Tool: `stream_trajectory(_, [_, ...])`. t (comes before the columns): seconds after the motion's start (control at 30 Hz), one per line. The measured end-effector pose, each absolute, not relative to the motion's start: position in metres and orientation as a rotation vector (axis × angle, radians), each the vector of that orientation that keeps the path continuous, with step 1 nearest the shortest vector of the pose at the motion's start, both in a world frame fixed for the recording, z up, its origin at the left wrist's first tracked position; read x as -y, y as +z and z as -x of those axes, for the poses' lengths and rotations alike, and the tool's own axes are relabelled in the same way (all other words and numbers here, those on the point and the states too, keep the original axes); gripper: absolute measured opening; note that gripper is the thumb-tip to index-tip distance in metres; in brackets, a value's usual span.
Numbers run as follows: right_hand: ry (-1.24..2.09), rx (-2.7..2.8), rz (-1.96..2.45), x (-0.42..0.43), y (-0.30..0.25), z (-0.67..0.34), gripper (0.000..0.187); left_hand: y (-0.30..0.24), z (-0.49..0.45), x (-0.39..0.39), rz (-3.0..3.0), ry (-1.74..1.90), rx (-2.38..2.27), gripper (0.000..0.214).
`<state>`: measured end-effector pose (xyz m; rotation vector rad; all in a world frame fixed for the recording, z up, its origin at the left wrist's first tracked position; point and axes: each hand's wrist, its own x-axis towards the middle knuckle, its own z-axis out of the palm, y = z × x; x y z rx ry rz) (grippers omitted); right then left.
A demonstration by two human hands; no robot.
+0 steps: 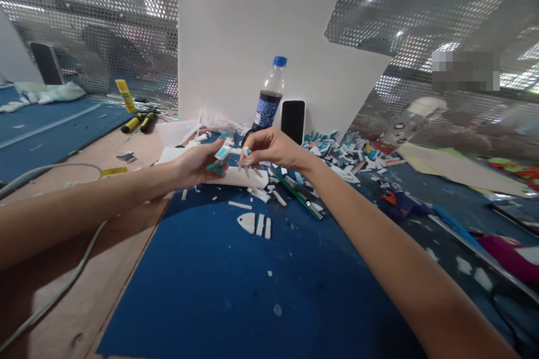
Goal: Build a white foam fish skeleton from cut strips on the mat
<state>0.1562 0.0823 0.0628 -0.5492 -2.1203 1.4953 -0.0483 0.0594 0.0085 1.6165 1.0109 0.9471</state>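
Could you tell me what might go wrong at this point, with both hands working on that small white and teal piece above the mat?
1. The small white and teal piece is pinched only by fingertips of the left hand and right hand; if dropped, it could get lost among the white scraps on the blue mat.
2. The bottle stands just behind the hands; a forward reach might tip it against the phone.

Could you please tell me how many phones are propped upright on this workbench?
2. One black phone leans on the white board beside the cola bottle. Another phone stands far left against the perforated metal wall. Clutter could hide more.
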Motion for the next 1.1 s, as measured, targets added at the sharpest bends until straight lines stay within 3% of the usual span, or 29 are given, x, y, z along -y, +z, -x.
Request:
stream_trajectory(0.13, [1.342,2.130,0.679,-0.084,0.064,-0.157,0.020,0.001,0.056,-0.075,-1.886,1.020,-1.130,0.056])
stream_trajectory(0.37, [1.251,2.089,0.740,-0.084,0.057,-0.150,0.021,0.020,0.055,-0.057,-2.332,1.071,-1.252,0.040])
stream_trajectory(0.57, [1.264,2.196,0.753,-0.074,0.058,-0.142,0.015,0.031,0.044,-0.042,-2.441,0.983,-1.161,0.040])
stream_trajectory(0.93, [1.099,2.154,0.621,-0.079,0.047,-0.140,0.055,0.022,0.045,-0.042,-2.248,1.118,-1.170,0.040])
stream_trajectory(1.1, [0.672,2.258,1.081,-0.082,0.052,-0.145,0.052,0.021,0.045,-0.042,-2.184,1.130,-1.198,0.041])
